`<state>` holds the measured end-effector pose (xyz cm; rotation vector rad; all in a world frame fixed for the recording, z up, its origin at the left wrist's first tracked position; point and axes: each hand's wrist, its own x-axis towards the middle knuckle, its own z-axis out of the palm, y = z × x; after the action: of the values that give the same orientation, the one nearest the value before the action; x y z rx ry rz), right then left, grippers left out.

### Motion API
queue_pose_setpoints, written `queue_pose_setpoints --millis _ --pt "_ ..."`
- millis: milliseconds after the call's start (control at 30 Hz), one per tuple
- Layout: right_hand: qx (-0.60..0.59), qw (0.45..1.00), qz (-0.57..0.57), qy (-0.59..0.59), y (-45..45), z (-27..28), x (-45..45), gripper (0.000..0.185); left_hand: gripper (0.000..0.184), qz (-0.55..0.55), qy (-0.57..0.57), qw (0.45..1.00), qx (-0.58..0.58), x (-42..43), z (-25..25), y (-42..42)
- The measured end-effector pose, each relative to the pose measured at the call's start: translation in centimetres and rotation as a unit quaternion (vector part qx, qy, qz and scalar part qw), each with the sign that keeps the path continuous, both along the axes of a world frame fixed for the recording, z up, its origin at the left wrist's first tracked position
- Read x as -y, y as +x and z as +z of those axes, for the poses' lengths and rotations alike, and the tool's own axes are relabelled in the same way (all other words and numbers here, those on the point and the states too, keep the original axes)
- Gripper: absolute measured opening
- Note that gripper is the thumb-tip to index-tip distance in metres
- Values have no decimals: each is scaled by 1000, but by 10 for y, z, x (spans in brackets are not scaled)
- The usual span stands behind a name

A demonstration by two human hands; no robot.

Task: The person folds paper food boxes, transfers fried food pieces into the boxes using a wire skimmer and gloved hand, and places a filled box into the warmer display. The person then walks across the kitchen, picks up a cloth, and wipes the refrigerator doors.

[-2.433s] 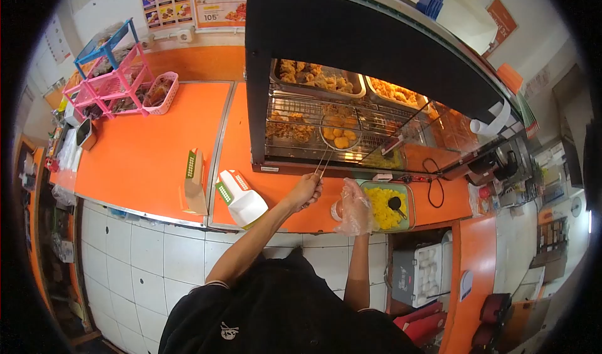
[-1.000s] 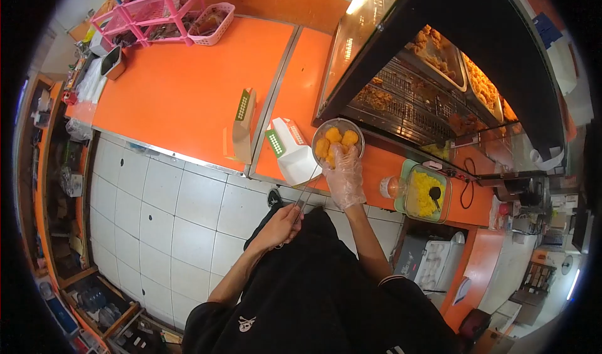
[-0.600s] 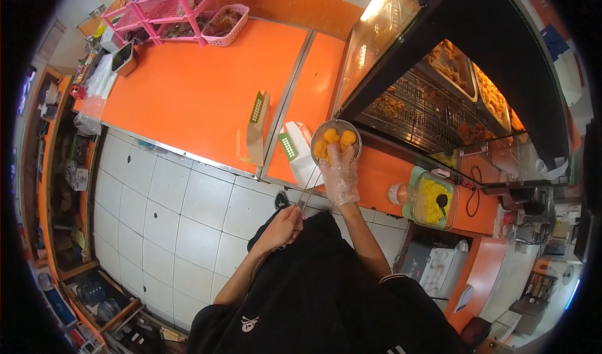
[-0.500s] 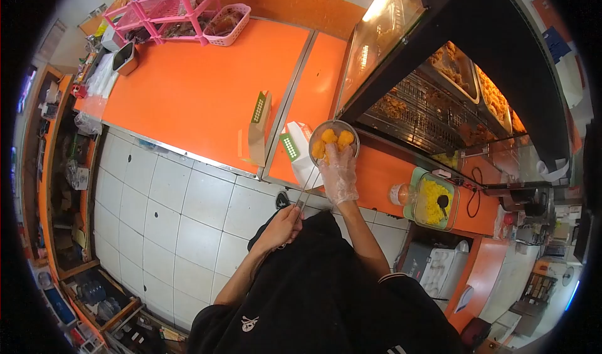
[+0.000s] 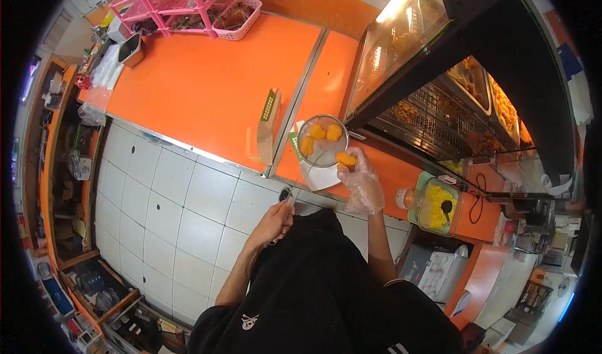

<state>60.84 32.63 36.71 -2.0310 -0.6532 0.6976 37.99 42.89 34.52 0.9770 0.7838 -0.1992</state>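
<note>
My left hand (image 5: 274, 223) is closed around the handle of a round mesh strainer (image 5: 323, 152). Several golden nuggets (image 5: 318, 132) lie in the strainer, over the orange counter. In a clear plastic glove, my right hand (image 5: 364, 188) pinches a single golden nugget (image 5: 344, 159) just outside the strainer's near right rim. Partly hidden beneath the strainer is a white and green paper box (image 5: 321, 177). Another paper box (image 5: 268, 128), brown with a green patterned strip, stands to its left on the counter.
A lit glass warming cabinet (image 5: 439, 97) with trays of fried food rises at the right. Beside my right arm sit a container of yellow rice (image 5: 435, 206) with a black scoop and a jar (image 5: 404, 198). Pink racks (image 5: 182, 9) and a pink basket (image 5: 237, 19) stand at the back left.
My right hand has come out of the strainer toward the lower right with one nugget in its fingers. The strainer has shifted slightly left, and the view has moved a little.
</note>
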Motion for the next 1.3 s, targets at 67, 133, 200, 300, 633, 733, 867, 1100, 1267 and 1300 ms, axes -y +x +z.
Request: queue_pose_setpoints --millis 67,133,200,300,633,733,867,1100,1267,1300 --pt "-9 1000 12 -7 -1 -16 2 38 30 13 4 1000 -6 -5 5 -2" --pt "122 986 93 -60 -4 -33 -3 38 30 27 0 1000 -3 -10 1 -4" --pt "154 978 128 -65 -4 -54 -11 36 30 43 -1 999 -1 -15 0 -6" --pt "182 964 173 -92 -7 -79 -20 38 30 59 23 998 -14 -21 2 -6" --pt "264 956 115 -46 -18 -123 -13 35 28 112 9 993 20 -29 -5 -9" --pt "302 939 132 -96 -20 -81 -16 32 28 118 8 993 26 -31 -7 -9" --pt "331 928 127 -119 -17 -52 -21 27 28 115 -15 993 33 -35 0 -11" --pt "348 922 153 72 -22 1 -77 28 29 118 -11 993 24 -28 10 -25" --pt "468 860 199 33 -20 -4 -132 34 29 121 13 993 11 -26 9 -40" --pt "456 862 220 39 -16 -14 -140 35 29 126 17 992 12 -26 7 -43"
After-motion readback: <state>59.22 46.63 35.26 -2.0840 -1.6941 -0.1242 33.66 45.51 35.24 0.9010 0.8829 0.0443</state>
